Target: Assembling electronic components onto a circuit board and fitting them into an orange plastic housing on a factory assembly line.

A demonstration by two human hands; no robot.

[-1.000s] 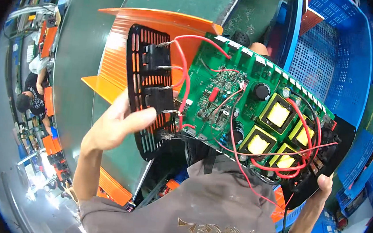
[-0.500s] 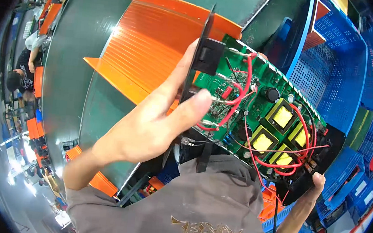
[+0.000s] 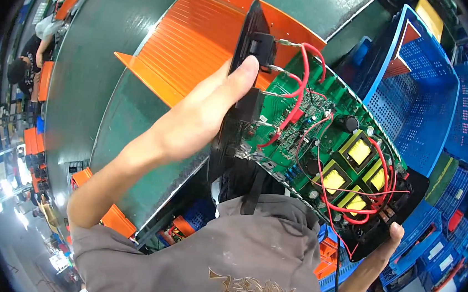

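A green circuit board (image 3: 284, 83) with yellow transformers (image 3: 334, 180) and thick red wires (image 3: 300, 90) is held up slantwise before my chest. My left hand (image 3: 198, 115) grips a black end panel (image 3: 227, 129), its thumb lying against a black socket block. Red leads run from that panel's terminals to the board. At the board's other end, my right hand (image 3: 383, 251) is closed on the edge of a second black end panel (image 3: 416, 190); most of its fingers are hidden. An orange ribbed metal housing (image 3: 190, 36) lies on the workbench beyond my left hand.
The green workbench (image 3: 136, 121) stretches away on the left. Blue perforated crates (image 3: 416, 101) stand at the right, with a pale sheet-like piece in one. A black cable (image 3: 336, 283) hangs down past my shirt. Another person (image 3: 30, 61) is at the far left.
My left hand has tilted the black end panel and shifted it left, so a wider gap shows between it and the board. My right hand keeps its hold.
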